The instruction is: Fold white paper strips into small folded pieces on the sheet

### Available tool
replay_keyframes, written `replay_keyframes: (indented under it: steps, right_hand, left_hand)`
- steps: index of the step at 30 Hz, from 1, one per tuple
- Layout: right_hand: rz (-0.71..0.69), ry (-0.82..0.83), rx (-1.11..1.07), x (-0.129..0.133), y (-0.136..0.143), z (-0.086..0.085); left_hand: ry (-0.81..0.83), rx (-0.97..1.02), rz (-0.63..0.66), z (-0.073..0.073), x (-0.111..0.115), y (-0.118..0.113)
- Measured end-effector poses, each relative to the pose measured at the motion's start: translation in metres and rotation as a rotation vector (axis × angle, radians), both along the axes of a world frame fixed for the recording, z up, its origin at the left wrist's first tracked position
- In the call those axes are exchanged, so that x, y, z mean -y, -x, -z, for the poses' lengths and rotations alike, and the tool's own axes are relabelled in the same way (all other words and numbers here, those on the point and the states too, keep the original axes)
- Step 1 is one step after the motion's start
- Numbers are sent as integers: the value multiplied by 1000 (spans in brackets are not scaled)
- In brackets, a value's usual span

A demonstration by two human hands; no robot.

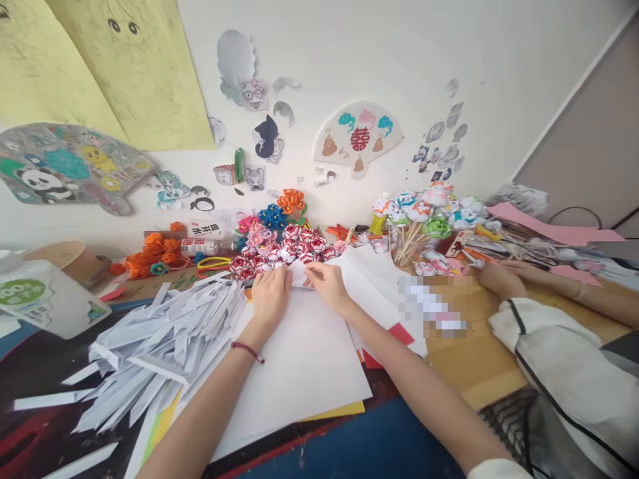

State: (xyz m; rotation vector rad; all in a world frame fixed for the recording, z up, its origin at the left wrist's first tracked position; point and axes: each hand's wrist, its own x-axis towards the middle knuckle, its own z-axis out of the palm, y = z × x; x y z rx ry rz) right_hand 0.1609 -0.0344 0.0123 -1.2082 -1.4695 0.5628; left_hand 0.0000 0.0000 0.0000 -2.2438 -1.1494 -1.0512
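Both my hands meet near the top edge of a stack of white paper sheets [299, 359]. My left hand [271, 293] is closed, its fingers together on the left side of a small white paper piece [299, 273]. With thumb and forefinger, my right hand [324, 283] pinches the right side of the same piece. Just beyond my hands lie red-and-white paper flowers [299, 245]. A heap of folded white paper strips [170, 339] spreads to the left of my left hand.
Orange flowers [154, 255] and a plastic package [44, 293] lie at the left. At the right, another person's hands [504, 276] are near sticks and pink paper [549, 226]. White flowers on sticks [419, 209] stand by the wall. Red paper [399, 336] shows under my right forearm.
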Motion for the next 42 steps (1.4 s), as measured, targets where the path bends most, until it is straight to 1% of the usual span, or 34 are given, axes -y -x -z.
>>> replay_keyframes:
  steps: [4,8,11,15,19,23,27,30,33,38,40,42]
  right_hand:
    - [-9,7,-131,0,1,-4]
    - [-102,123,-266,-3,1,-3]
    - [-170,217,-358,-4,2,-1]
    - [-205,271,-369,-4,4,2]
    - [-165,292,-337,-4,6,3]
    - [-146,314,-306,-4,6,6]
    - [-130,308,-282,-4,7,10]
    - [-149,301,-268,-4,11,12]
    - [-186,301,-264,-6,16,8]
    - [-218,313,-286,-13,26,-6]
    - [-237,324,-307,-15,32,-9]
    - [-240,321,-329,-15,40,-9]
  left_hand:
    - [45,83,9,1,-1,1]
    - [114,162,61,2,2,-1]
    - [161,215,68,2,6,-3]
    - [213,252,67,0,11,-5]
    - [222,201,18,1,13,-4]
    - [167,108,0,1,14,-4]
    - [106,64,30,2,16,-3]
    - [85,47,68,2,17,-2]
    - [85,39,92,-1,17,1]
    - [140,-14,3,-11,24,13]
    - [173,-49,16,-14,29,20]
    - [194,-56,43,-15,34,29]
